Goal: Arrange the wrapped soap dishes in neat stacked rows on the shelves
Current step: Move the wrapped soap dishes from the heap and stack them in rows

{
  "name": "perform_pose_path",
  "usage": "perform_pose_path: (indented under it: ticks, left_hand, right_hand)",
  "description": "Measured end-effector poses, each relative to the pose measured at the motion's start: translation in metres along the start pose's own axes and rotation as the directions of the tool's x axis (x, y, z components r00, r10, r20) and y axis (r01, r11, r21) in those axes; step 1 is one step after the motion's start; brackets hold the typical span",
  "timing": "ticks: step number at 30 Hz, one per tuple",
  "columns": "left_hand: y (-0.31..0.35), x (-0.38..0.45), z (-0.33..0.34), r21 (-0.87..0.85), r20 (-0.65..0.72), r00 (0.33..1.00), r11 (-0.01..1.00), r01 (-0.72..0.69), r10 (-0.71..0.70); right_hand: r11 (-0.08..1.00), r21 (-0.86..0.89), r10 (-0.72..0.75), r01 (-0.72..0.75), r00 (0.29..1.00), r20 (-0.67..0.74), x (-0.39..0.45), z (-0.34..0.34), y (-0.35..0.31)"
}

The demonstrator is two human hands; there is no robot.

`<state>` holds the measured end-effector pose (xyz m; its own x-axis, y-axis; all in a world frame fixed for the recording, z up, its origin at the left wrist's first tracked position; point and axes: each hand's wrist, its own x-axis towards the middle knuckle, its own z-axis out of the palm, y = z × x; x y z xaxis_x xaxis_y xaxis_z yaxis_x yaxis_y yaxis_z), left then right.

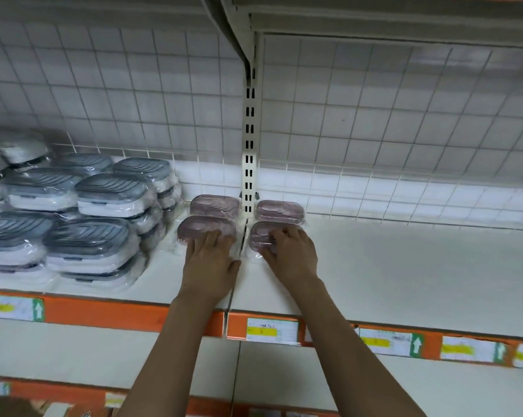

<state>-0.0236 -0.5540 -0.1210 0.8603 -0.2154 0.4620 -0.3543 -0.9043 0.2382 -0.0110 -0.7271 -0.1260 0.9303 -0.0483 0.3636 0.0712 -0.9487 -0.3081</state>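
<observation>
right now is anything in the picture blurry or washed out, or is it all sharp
Head view: wide-angle bending curves the shelf edge; the grey soap dishes at far left smear with blur; a bright band glares along the back wall's base; the pink soap dishes and both hands, left and right, look soft.

A shop aisle, seen facing retail shelving. White metal shelves [389, 266] carry orange front strips [103, 311] holding paper price labels [271, 330] with yellow bands and green arrows, and a slotted upright post [249, 145] stands against a wire grid back panel [374, 115]. Many identical plastic-wrapped soap dishes, grey [110, 191] and pink [215, 206], sit stacked in rows as stock for sale.
</observation>
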Motion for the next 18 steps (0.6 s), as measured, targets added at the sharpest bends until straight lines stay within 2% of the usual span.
perform_pose_path:
  ticks: [5,10,18]
  left_hand:
    - [0.029,-0.024,-0.011,0.041,0.080,0.992,0.995,0.095,-0.098]
    - [0.064,-0.051,-0.016,-0.005,0.079,0.990,0.993,0.118,-0.117]
    - [0.149,-0.096,-0.002,-0.211,-0.028,1.000,0.977,-0.009,0.003]
  right_hand:
    - [0.997,0.003,-0.071,0.071,0.991,0.117,-0.005,-0.015,0.009]
    - [0.990,0.100,-0.110,0.103,0.992,0.068,-0.054,-0.048,0.024]
    - [0.988,0.153,0.023,-0.030,0.999,0.047,-0.149,-0.098,0.089]
